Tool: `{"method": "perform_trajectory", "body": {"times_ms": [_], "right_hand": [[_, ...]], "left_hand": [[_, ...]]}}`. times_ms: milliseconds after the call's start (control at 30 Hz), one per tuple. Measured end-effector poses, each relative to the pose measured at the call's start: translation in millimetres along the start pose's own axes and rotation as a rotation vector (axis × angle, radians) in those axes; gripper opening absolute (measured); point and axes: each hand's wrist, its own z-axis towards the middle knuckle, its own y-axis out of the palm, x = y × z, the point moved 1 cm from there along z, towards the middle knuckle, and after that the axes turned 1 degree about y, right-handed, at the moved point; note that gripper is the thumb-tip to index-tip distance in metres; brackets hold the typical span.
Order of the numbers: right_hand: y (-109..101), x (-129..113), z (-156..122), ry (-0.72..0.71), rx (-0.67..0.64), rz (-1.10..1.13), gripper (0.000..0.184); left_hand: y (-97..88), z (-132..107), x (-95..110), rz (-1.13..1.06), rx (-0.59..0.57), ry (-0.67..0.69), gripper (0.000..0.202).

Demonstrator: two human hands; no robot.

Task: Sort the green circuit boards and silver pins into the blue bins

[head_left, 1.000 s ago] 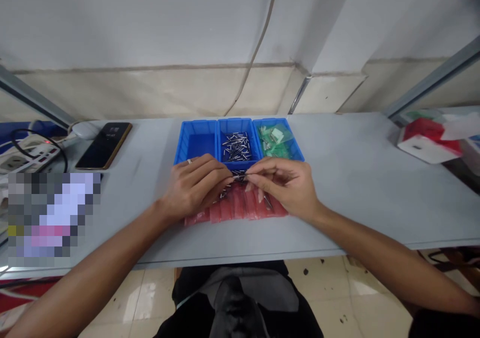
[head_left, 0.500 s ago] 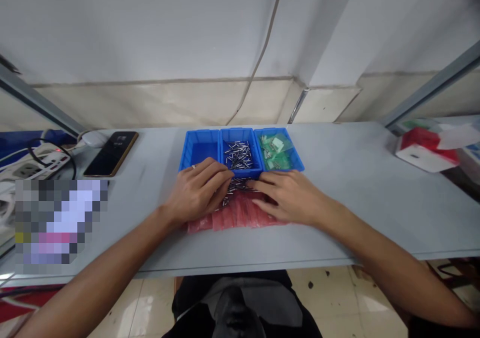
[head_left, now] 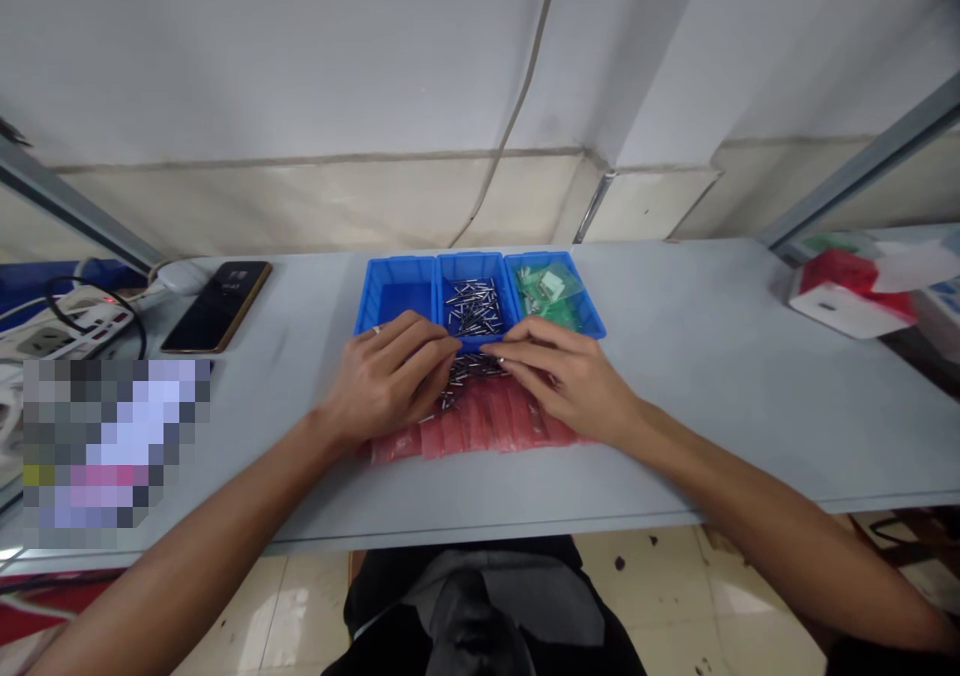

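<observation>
Centre of grey bench (head_left: 697, 376), 12 o'clock: left hand (head_left: 386, 381) curled, right hand (head_left: 566, 388) half-closed, fingertips at loose steel pins (head_left: 469, 368) atop red plastic bags (head_left: 487, 426), just below blue divided bin (head_left: 397, 291). Grip on pins: cannot tell. Phone (head_left: 216, 306), power strip (head_left: 75, 321) at 10 o'clock; white wall (head_left: 300, 56) behind.

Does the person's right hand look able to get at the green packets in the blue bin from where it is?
Probably yes. The right hand rests just in front of the blue bin, and the green packets lie uncovered in its right-hand compartment. Only the bin's low front wall seems to stand between them; the left hand is well to the other side.
</observation>
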Motion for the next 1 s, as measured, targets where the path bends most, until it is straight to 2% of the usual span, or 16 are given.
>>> {"method": "perform_trajectory", "body": {"times_ms": [167,300,367,567,733,1000], "right_hand": [[-1.3,-4.1,3.5,0.007,0.106,0.036,0.041],[0.3,-6.8,1.9,0.022,0.132,0.117,0.04],[0.6,-7.6,0.8,0.074,0.129,0.197,0.037],[3.2,-7.9,0.3,0.358,0.089,0.592,0.023],[8.2,-8.8,0.4,0.397,0.074,0.792,0.009],[5.9,-10.9,-0.8,0.413,0.165,0.73,0.012]], "left_hand": [[-0.7,2.0,1.0,0.026,0.004,0.019,0.021],[-0.1,1.9,0.2,0.027,-0.011,0.022,0.021],[-0.4,1.8,0.2,0.015,-0.013,0.028,0.021],[-4.0,4.3,8.0,-0.027,-0.004,0.136,0.021],[-1.2,4.0,10.6,-0.023,0.01,0.141,0.024],[-3.2,3.2,7.4,0.003,0.066,0.113,0.014]]}}
